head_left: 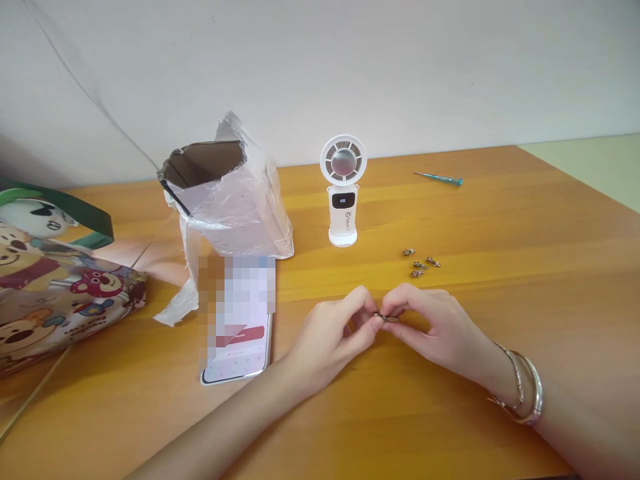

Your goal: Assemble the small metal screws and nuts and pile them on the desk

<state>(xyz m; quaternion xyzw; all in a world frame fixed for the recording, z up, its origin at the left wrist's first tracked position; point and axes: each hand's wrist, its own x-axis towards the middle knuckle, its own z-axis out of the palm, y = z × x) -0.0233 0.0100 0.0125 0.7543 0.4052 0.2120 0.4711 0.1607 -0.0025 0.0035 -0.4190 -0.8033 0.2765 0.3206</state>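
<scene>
My left hand (345, 330) and my right hand (430, 320) meet above the wooden table, with fingertips closed in a pinch. Between them is a small dark metal fitting (385, 317) with a thin end pointing right; the fingers cover part of it. The left thumb and forefinger grip its left end, while those of the right hand hold its middle. Just beyond my right hand lie several similar metal fittings, among them one at the back (409, 252) and one at the right (433, 262). They are too small to make out their exact kind.
A white handheld fan (343, 217) stands upright behind my hands. To the left are a phone (245, 363), an open box in white plastic wrapping (235, 220) and a cartoon-print bag (75, 293). A teal-handled screwdriver (440, 178) lies at the back right.
</scene>
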